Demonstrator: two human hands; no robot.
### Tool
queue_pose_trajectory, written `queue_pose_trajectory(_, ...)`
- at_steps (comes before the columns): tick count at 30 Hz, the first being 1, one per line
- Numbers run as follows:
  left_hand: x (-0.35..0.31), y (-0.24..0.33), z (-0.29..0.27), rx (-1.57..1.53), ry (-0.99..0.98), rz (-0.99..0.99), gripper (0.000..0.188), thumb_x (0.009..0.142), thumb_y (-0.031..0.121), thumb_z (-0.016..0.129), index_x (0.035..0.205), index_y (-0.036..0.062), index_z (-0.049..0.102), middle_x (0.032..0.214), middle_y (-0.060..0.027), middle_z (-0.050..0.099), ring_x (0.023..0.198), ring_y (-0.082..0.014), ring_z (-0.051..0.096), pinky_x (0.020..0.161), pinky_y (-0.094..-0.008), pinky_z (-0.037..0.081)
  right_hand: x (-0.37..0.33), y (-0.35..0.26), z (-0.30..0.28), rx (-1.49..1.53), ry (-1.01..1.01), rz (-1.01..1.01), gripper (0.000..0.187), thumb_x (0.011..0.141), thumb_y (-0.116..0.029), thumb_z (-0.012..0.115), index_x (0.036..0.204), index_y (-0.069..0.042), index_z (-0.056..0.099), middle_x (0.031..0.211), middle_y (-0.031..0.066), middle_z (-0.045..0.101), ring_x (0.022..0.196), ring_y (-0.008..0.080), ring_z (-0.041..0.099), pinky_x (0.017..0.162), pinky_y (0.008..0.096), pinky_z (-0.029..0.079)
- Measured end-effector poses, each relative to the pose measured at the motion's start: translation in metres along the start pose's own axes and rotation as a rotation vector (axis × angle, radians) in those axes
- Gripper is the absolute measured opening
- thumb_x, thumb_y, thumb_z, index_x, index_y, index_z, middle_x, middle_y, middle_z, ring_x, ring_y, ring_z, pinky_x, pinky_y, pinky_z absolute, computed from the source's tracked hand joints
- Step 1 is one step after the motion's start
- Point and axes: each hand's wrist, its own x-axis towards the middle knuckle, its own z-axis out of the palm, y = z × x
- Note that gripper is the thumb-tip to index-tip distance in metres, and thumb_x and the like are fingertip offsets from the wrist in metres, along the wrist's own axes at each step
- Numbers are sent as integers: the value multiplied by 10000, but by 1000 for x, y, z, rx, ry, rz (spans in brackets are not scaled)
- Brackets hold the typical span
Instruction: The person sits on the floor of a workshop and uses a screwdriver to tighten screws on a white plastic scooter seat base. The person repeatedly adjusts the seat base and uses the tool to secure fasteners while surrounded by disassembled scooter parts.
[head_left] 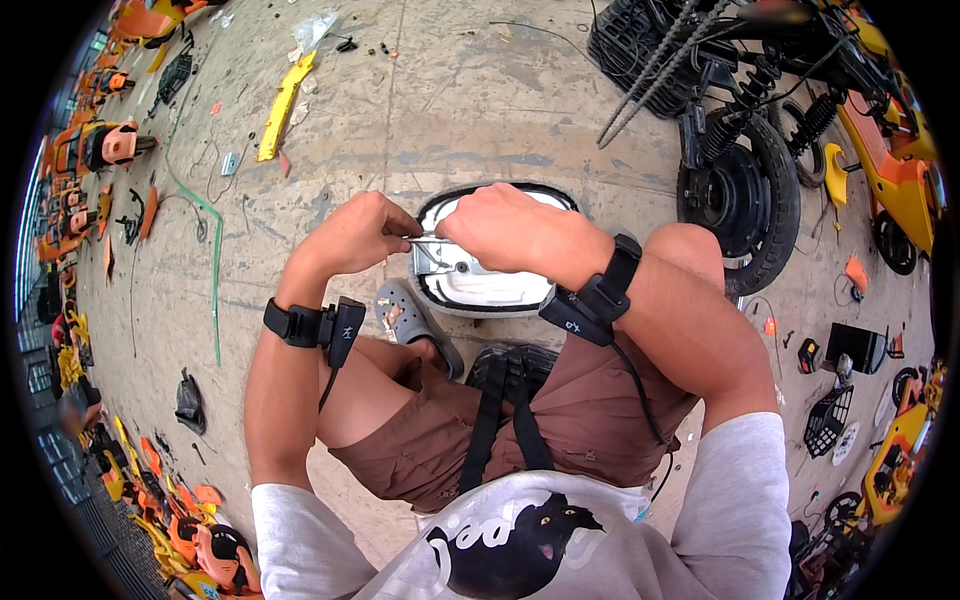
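Note:
An upturned vehicle seat (500, 291), with a white underside and a black rim, lies in front of my knees. A metal hinge bracket (432, 262) sits at its left end. My left hand (362, 232) is closed in a pinch beside that bracket, with something thin and metallic at the fingertips. Over the seat, my right hand (498, 230) is curled closed, its knuckles up and its fingertips near the same bracket. Whatever the right fingers grip is hidden beneath that hand.
A grey clog (412, 318) on my foot is beside the seat. To the right stands a partly stripped vehicle with a black wheel (738, 195). A yellow strip (286, 108) lies on the concrete floor at far left. Orange and yellow scooters (98, 148) line both sides.

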Motion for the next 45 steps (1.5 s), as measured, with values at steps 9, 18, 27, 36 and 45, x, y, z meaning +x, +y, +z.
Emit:
queue_pose_trajectory(9, 1, -2, 1, 39, 3, 22, 254, 727, 22, 704, 976, -25, 714, 870, -176, 713, 803, -272, 690, 754, -341, 538, 0, -1, 3, -8, 3, -19, 110, 735, -26, 632, 810, -2, 708, 816, 155, 700, 811, 309, 696, 681, 389, 555)
queue_pose_trajectory(18, 1, 7, 0, 66, 7, -45, 214, 746, 161, 731, 874, -10, 728, 763, -166, 695, 681, -277, 659, 647, -356, 511, 2, 1, 8, -12, 53, -3, 89, 733, -36, 642, 789, -18, 709, 801, 142, 697, 808, 308, 694, 671, 392, 554)
queue_pose_trajectory(27, 1, 13, 2, 93, -43, -121, 306, 792, 281, 723, 789, -25, 719, 676, -159, 673, 621, -277, 636, 611, -369, 495, 5, -1, 8, -109, 82, 31, 66, 714, -43, 676, 769, -57, 709, 790, 117, 701, 805, 286, 698, 640, 372, 539)
queue_pose_trajectory(36, 1, 11, 5, 185, -8, -131, 390, 796, 329, 723, 745, -55, 689, 657, -239, 607, 616, -365, 595, 599, -423, 469, 7, -3, 7, -132, 112, 67, 50, 718, -68, 675, 761, -74, 700, 770, 111, 695, 792, 281, 697, 611, 372, 520)
queue_pose_trajectory(45, 3, 9, 8, 203, 14, -128, 383, 796, 336, 714, 758, -45, 700, 687, -250, 625, 673, -393, 623, 630, -435, 486, 8, -3, 11, -110, 210, 61, 16, 707, -54, 652, 715, -52, 666, 721, 136, 672, 732, 308, 683, 588, 389, 518)
